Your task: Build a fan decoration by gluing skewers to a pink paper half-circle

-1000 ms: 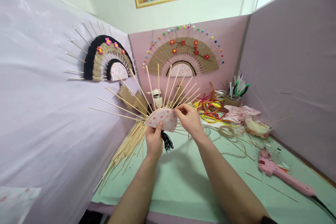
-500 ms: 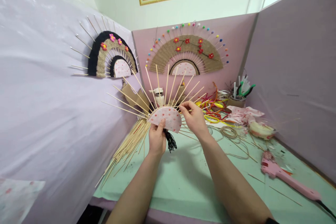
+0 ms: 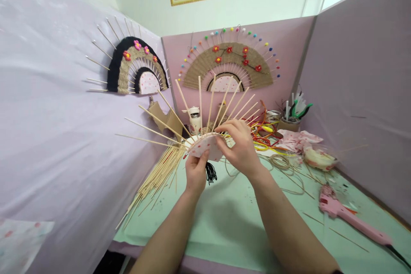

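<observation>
A half-round fan base [image 3: 201, 149] covered in white cloth with red dots is in my left hand [image 3: 196, 174]. The thumb presses on its front and the fingers go behind. Several thin wooden sticks [image 3: 210, 105] spread up and outward from its curved edge. Black yarn [image 3: 211, 173] hangs in a looped bunch below the base, beside my left hand. At the upper right of the base, among the stick roots, my right hand [image 3: 239, 145] is closed with bent fingers. Its fingertips touch the edge; what they pinch is too small to make out.
Loose sticks [image 3: 157, 175] lie piled at the left. A pink glue gun [image 3: 353, 218] rests at the right. Behind are a white-lidded jar [image 3: 195, 122], a cardboard box [image 3: 165, 122], coloured stems [image 3: 266, 137] and coiled cord [image 3: 280, 162]. Finished fans [image 3: 229, 58] hang on the partitions.
The fan base has tilted and shifted slightly right with my left hand. My right hand has turned and now bends over the base's upper edge.
</observation>
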Available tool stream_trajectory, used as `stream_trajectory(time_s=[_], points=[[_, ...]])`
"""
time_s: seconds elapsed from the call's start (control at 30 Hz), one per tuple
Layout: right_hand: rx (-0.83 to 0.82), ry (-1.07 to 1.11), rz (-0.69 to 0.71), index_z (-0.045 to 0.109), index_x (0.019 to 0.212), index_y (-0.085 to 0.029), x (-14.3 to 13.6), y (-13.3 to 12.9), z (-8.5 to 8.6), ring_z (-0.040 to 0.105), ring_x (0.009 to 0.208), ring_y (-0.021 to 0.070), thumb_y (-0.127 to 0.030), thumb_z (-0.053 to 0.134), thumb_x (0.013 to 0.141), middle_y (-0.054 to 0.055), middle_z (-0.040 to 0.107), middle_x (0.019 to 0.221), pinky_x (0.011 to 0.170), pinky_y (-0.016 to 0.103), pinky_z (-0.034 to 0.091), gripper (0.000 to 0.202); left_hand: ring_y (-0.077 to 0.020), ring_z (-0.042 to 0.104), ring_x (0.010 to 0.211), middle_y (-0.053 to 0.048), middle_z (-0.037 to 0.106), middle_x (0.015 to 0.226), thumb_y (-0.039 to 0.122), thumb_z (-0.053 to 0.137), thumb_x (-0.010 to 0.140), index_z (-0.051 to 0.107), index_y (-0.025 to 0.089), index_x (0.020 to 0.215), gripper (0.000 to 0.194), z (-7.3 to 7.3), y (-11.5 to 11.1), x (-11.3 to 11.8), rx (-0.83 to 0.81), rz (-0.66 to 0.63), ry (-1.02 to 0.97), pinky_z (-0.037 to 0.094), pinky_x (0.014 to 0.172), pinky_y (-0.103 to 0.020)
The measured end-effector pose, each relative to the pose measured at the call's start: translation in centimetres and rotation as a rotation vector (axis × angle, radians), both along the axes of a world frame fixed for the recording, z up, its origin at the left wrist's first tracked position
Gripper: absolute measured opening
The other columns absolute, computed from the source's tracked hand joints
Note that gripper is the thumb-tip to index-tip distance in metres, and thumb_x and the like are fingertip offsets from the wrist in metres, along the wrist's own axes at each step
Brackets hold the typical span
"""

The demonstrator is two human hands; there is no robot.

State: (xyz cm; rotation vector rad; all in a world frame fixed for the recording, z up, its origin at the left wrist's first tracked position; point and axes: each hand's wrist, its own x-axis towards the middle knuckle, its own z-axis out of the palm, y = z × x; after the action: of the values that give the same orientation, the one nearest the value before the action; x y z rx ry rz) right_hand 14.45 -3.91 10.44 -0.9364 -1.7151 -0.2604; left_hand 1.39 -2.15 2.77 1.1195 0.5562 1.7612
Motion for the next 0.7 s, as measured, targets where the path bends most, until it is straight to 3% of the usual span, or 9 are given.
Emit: stream_trajectory(time_s=[0.27,0.7], points=[[0.071,-0.129,-0.018,0.069,0.096,-0.024,0.1,-0.69,0.33,0.053,0.092,0.0208,-0.021,0.061,0.091,0.003,0.066,0.092,0.082,0.038,0.035,0.01,-0.0208,0.066,0.105,-0.009,0.072,0.109,0.033,0.073,0.079,0.07,0.018,0.104,0.03,-0.54,-0.07,-0.3,0.022,0.036,0.061,0.052,0.096,-0.036],[0.063,-0.08,0.002,0.068,0.086,-0.023,-0.12,-0.49,0.25,0.055,0.09,0.0206,-0.023,0.059,0.092,0.003,0.067,0.087,0.083,0.038,0.036,0.011,-0.0214,0.067,0.104,-0.009,0.073,0.107,0.036,0.075,0.077,0.07,0.017,0.101,0.032,-0.49,-0.1,-0.25,0.01,0.052,0.068,0.052,0.095,-0.036]])
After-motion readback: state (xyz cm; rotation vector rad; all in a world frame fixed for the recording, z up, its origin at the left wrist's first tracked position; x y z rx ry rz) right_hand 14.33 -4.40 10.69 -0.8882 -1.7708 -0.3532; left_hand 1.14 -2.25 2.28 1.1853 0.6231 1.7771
